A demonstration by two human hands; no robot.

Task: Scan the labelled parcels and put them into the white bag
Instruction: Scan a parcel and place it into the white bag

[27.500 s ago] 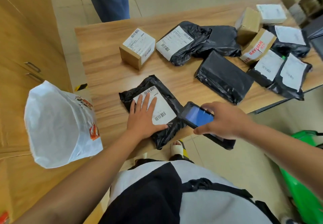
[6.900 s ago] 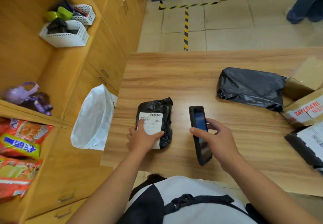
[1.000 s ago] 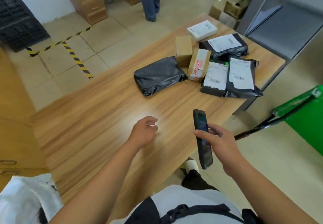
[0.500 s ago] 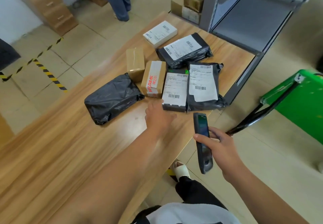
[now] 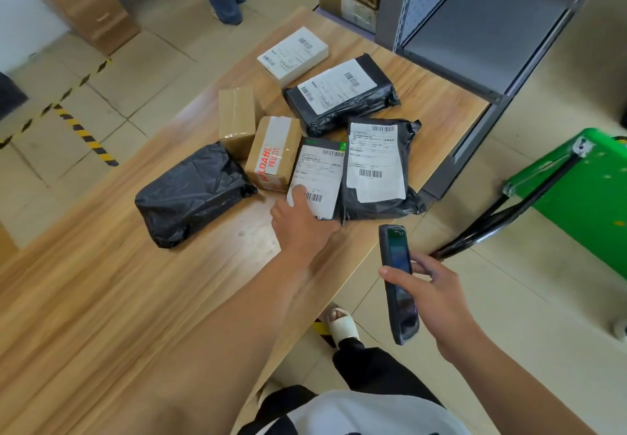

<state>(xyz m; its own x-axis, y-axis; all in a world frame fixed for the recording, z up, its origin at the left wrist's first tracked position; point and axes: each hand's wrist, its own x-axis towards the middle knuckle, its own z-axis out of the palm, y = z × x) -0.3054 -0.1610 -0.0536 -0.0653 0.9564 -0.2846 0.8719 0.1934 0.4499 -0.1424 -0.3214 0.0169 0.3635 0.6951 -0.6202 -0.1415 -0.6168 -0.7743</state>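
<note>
The left hand [image 5: 298,221] is stretched forward over the light wooden table [image 5: 101,316], arm nearly straight, thumb laid on the white label of a flat dark parcel with a green strip at its top edge [image 5: 319,180]. The rest of the fingers are hidden under the palm at the parcel's near edge, so whether they have closed on it cannot be told. The right hand [image 5: 431,295] is held off the table's edge, clamped around a dark handheld scanner with a lit screen [image 5: 397,282], which stands almost upright with its screen turned left.

Just right of the touched parcel, touching it, lies a black plastic mailer with a large white label [image 5: 376,166]. To the left a brown cardboard box with red lettering on clear tape [image 5: 273,153] leans against a plain taped cardboard box [image 5: 236,119], and a crumpled black mailer showing no label [image 5: 193,193] sits further left. Beyond them are a labelled black mailer lying askew [image 5: 339,95] and a white flat box [image 5: 293,51]. The white bag is out of view.

Half a second ago the left hand hovered short of the parcel; it has since reached its label. The scanner hand has barely changed its pose.
</note>
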